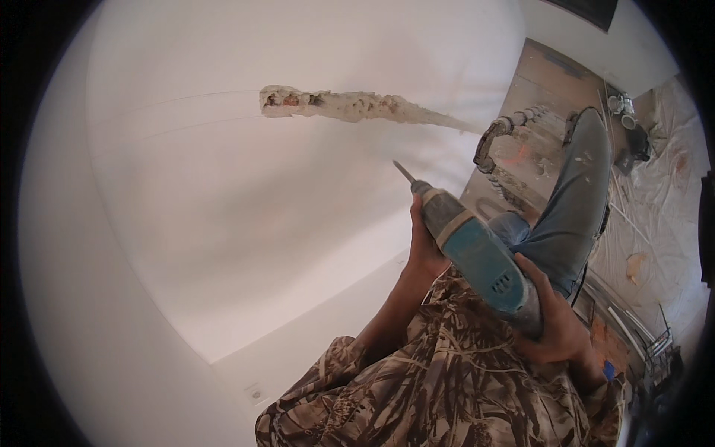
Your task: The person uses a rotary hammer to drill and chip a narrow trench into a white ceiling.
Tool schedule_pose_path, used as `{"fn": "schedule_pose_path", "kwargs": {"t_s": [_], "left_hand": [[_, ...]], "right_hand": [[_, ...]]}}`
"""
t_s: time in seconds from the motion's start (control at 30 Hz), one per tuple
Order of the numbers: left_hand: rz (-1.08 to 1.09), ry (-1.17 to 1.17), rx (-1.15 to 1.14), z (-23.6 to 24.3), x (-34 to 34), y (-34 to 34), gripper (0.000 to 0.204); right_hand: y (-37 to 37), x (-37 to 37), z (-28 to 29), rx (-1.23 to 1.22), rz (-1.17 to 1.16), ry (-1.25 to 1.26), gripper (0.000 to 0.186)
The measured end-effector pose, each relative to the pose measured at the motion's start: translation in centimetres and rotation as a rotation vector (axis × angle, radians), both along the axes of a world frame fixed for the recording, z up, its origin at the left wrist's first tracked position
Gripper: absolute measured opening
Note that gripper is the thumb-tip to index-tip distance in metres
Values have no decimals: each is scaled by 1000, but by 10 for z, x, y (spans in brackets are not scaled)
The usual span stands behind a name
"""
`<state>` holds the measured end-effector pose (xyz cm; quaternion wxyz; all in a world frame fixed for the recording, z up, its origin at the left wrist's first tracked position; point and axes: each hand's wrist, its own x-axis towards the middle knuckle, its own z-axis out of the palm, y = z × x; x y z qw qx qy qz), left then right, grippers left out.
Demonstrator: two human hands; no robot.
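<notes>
A teal rotary hammer drill (pixel 477 253) with a thin bit points up and left toward a white wall (pixel 223 223). My left hand (pixel 423 249) wraps the front of the drill body behind the chuck. My right hand (pixel 555 320) grips the rear handle. The bit tip is a short way off the wall, below a long rough channel (pixel 350 106) chased into the plaster, with brick showing at its left end. Both sleeves are camouflage patterned.
My leg in grey jeans (pixel 577 201) stretches to the right over a bare floor. A grey corrugated conduit (pixel 500 134) curves out of the channel's right end. Plastic sheeting (pixel 655 216), small cans and tools lie at the far right.
</notes>
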<state>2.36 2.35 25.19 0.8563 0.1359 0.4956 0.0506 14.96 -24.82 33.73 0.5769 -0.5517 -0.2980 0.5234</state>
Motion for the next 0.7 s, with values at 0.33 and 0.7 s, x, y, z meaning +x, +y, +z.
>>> {"fn": "schedule_pose_path", "kwargs": {"t_s": [0.33,0.7], "left_hand": [[131,140,-353,-53,-70,-58,81],[286,-13,-392,-92,-101,-92,75]], "right_hand": [[18,2,-10,-300,211,-7,101],[49,4,-8,-445,370,-1,99]]}}
